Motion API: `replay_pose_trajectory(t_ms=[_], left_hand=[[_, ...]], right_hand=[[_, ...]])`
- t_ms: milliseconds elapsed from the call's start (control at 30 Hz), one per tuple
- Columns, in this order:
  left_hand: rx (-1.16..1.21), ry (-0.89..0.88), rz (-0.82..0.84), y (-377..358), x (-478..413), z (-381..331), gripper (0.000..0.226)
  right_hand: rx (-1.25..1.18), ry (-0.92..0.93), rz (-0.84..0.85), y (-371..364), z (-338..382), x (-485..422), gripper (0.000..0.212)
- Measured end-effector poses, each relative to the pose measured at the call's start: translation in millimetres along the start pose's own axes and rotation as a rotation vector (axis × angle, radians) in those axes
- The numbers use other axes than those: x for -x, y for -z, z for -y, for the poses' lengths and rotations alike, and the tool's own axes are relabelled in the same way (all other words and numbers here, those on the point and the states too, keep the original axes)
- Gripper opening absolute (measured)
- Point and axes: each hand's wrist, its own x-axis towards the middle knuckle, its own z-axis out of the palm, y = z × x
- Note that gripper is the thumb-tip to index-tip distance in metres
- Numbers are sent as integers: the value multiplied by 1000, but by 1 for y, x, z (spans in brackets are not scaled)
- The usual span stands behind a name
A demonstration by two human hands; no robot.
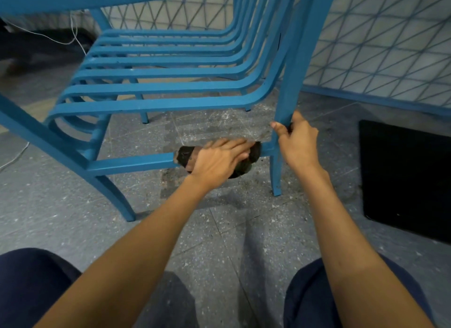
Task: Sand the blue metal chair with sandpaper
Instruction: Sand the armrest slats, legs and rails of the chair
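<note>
A white cable (14, 158) lies on the speckled grey floor (73, 217) at the far left. The blue metal chair (156, 88) stands on that floor just in front of the person and fills the upper left and middle of the view, its curved slats running toward the far wall. A low crossbar (131, 162) joins its two near legs. Dark, worn sandpaper (184, 155) is folded over the right part of this bar. The left hand (217, 160) lies on top of the sandpaper, fingers stretched nearly straight along the bar and pressing the sheet down; its thumb is hidden. Dust and grit speckle the floor beneath. Just to the right, the right hand (299, 142) grips the chair's upright right leg (292, 78) above the crossbar joint, thumb on the left face and fingers curled round the back. Farther right a black mat (405, 178) lies flat on the floor, and behind it a blue lattice panel (378, 46) lines the wall. The person's knees, in dark blue trousers (31, 286), fill the near corners.
</note>
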Motion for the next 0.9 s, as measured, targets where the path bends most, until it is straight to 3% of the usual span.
replay_pose_trajectory(t_ms=[100, 233, 300, 400, 500, 600, 667, 767, 833, 900], left_hand=[[-16, -123, -48, 4, 31, 31, 42], [91, 207, 48, 27, 36, 48, 44], [110, 286, 158, 26, 16, 41, 45], [68, 159, 184, 11, -8, 11, 47], [25, 78, 59, -5, -12, -11, 44], [-4, -124, -1, -5, 11, 9, 45], [83, -157, 15, 2, 28, 32, 44], [204, 63, 73, 16, 30, 40, 50], [119, 224, 188, 18, 9, 30, 63], [21, 235, 246, 14, -19, 11, 68]], right_hand=[[-9, 3, 6, 1, -1, 0, 28], [-14, -3, -1, 1, -1, -1, 29], [-17, -17, 1, 0, 0, 0, 30], [-21, -28, 6, 0, 2, 1, 28], [-14, -27, 3, 1, 2, 0, 27], [-14, -26, 9, 1, 1, 0, 28], [-16, -28, 21, 1, 0, 0, 27], [11, -14, 23, 2, -1, -2, 27], [13, -16, 16, 2, -2, -2, 27], [11, -14, 9, 1, -1, -1, 27]])
